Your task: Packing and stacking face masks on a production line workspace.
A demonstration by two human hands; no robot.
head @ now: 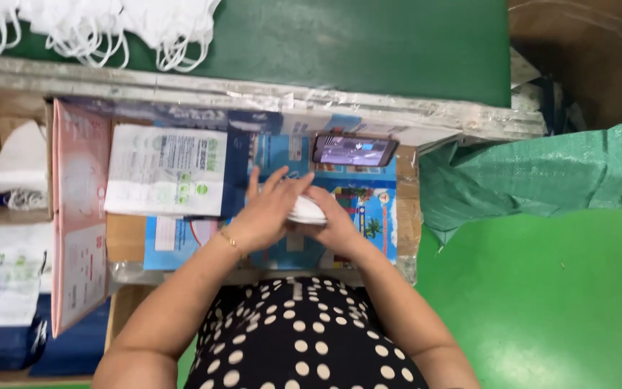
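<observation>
Fingers of both hands are closed around a folded white mask [307, 211], which is pressed between the left hand [264, 212] and the right hand [334, 223] above the middle of the desk [408, 216]. The left fingers lie flat over its top and the right fingers hold it from below. Just far of the hands a phone [354, 150] leans with its screen lit. To the left lies a flat white printed pouch [165, 171], and left of it a tall pink carton [78, 216] stands on its edge. The desk top is covered with a glossy blue picture sheet [368, 209]. On the far green belt [361, 43], at the left, lies a heap of white masks [95, 25] with ear loops. At the right hangs a green woven sack [541, 173].
</observation>
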